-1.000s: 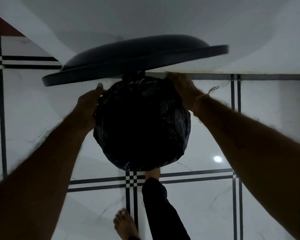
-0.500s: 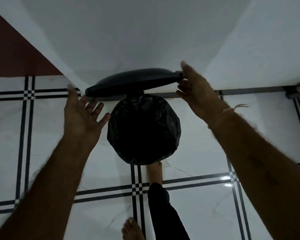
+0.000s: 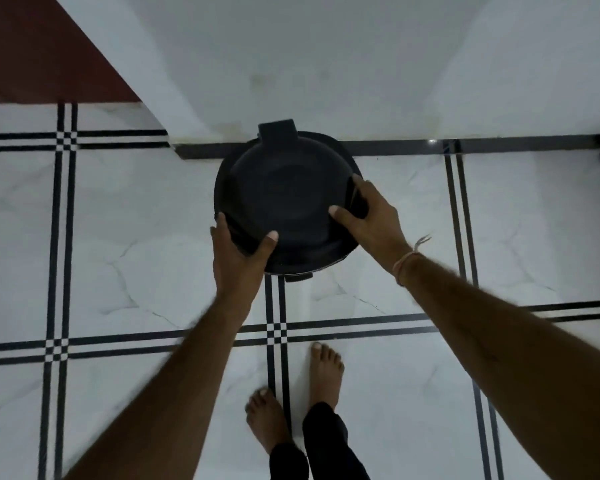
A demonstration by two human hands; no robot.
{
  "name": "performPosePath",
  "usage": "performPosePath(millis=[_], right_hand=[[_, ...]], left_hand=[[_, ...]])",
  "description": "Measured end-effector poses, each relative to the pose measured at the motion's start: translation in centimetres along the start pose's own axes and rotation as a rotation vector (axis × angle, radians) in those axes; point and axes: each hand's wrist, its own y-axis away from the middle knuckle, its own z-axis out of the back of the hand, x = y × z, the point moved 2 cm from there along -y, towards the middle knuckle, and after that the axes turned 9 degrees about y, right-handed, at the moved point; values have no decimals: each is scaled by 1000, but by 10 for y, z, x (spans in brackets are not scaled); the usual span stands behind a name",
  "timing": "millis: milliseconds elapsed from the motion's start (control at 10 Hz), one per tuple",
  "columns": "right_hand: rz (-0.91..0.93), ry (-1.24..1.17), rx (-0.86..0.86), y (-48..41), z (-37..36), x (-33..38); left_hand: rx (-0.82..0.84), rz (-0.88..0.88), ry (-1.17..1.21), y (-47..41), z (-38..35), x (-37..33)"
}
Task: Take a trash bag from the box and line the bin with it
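1. Against the white wall (image 3: 326,64), on the marble floor (image 3: 118,237), stands one dark round bin (image 3: 352,168) with its lid (image 3: 284,188) closed; no trash bag shows.
2. Two hands grip the lid's near rim.
3. One left hand (image 3: 238,258) clamps the near-left edge, thumb on top, fingers underneath.
4. One right hand (image 3: 371,216) clasps the right edge, thumb on the lid.
5. Two bare feet (image 3: 326,372) stand behind.

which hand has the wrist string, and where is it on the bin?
The right hand: a pale string loops its wrist, while the left hand has a bare wrist. It grips the right edge of the closed bin lid.
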Motion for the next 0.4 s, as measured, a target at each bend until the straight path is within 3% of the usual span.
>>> performPosePath(millis=[200,400], right_hand=[[10,248,65,1,-26,-21],[28,98,53,35,42,31]], left_hand=[[-7,-17,-268,-16,-11,29],[103,-76,-287,23,24,-46]])
